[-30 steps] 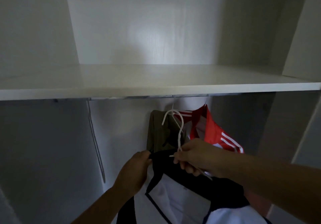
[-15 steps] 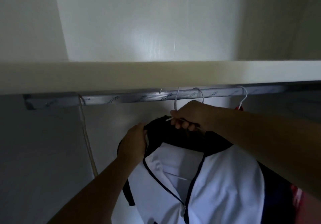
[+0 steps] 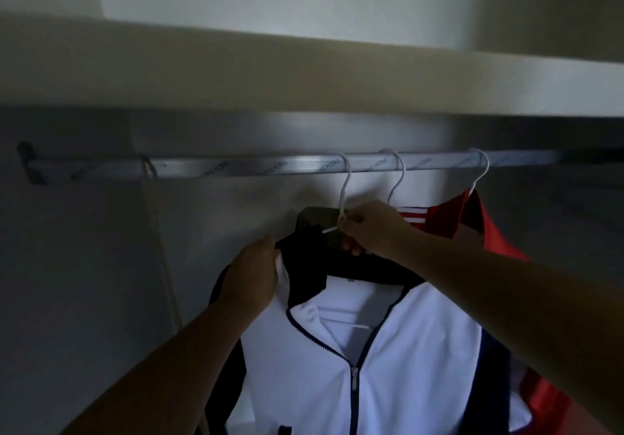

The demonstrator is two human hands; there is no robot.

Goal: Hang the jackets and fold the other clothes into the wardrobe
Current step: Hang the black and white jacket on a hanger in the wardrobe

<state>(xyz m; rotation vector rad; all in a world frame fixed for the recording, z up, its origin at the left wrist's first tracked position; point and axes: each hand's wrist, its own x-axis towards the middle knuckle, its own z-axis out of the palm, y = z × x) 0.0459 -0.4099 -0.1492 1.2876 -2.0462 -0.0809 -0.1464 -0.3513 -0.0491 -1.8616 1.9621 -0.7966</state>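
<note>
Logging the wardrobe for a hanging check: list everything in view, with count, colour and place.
shelf: one, pale, across the top
rail: one, silver, under the shelf
held hanger: one, white, hooked on the rail, leftmost
other hangers: two, white, hooked on the rail further right
white jacket: one, white with black collar and zip, on the held hanger
olive garment: one, dark olive, behind the black collar
red jacket: one, red with white stripes, rightmost
cord: one, pale, hanging from the rail's left part
left hand: grips the white jacket's collar edge
right hand: pinches the held hanger's neck
</note>
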